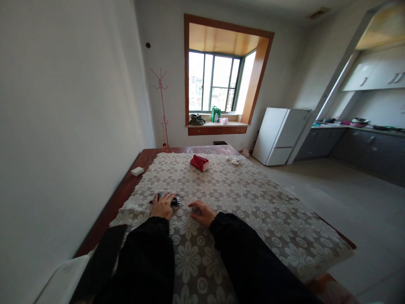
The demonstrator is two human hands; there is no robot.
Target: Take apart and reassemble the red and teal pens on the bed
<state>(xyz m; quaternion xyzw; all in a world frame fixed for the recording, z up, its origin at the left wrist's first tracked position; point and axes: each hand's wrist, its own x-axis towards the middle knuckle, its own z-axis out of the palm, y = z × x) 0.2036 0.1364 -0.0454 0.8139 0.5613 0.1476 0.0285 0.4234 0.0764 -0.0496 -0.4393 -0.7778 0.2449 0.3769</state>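
Observation:
Several dark pens (pixel 176 202) lie side by side on the flowered tablecloth (pixel 190 257), left of the middle. My left hand (pixel 163 206) rests on top of them with its fingers spread, covering their middle parts; the pen ends stick out on both sides. Just right of the pens, my right hand (pixel 203 213) is over the cloth, its fingers bent and a space showing between thumb and forefinger. Nothing shows in the right hand.
A red tissue pack (pixel 199 163) lies farther back, with crumpled white pieces (pixel 233 161) to its right. A small white box (pixel 137 171) sits on the wooden left edge. A dark flat object (pixel 104 257) is beside my left sleeve.

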